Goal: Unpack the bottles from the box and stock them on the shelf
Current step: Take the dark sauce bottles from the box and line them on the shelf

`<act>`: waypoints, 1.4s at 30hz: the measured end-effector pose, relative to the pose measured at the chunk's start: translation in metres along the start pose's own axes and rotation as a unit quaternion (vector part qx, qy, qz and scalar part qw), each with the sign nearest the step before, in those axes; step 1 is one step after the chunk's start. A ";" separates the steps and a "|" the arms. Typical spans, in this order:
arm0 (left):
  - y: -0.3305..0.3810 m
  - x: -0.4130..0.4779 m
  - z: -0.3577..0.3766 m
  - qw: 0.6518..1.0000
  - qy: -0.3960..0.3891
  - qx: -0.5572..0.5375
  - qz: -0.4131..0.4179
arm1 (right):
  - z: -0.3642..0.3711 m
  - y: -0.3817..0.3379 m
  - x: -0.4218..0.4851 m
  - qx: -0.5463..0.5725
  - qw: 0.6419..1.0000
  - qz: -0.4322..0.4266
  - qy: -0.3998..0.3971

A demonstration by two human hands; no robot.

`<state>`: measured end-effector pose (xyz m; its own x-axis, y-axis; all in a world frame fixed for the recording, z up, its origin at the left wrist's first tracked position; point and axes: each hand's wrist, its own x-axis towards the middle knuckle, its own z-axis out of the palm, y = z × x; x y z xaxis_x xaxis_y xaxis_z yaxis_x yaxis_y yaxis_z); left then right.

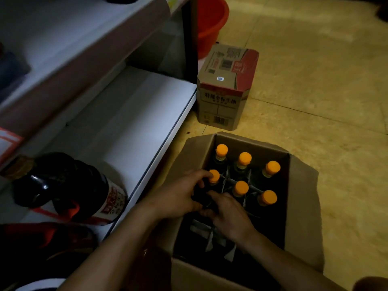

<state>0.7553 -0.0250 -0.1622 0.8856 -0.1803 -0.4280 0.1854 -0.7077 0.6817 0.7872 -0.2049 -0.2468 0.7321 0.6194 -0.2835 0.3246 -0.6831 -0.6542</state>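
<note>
Lower left, the white shelf holds a dark jug. At centre, the left hand and right hand have their grip closed on one orange-capped bottle inside the open box. It is probably heavy, slick and breakable, so best held below the cap.

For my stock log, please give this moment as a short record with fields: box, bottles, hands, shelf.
open box: on floor, flaps open
orange-capped bottles: six caps visible, upright in dividers
gripped bottle: one of the six, in box, shelf side
left hand: grips its neck
right hand: holds its body
shelf: white, one large dark bottle on it
closed box: on floor beyond open box
</note>
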 end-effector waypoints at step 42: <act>0.048 0.022 0.034 0.946 -0.006 -0.319 0.050 | -0.150 -0.067 -0.032 0.409 0.878 -0.113 0.222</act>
<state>0.7698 -0.0862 -0.1591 0.9079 -0.2354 -0.3469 0.3242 -0.1303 0.9370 0.8317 -0.2366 -0.0890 0.9244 0.3677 0.1015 0.0863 0.0575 -0.9946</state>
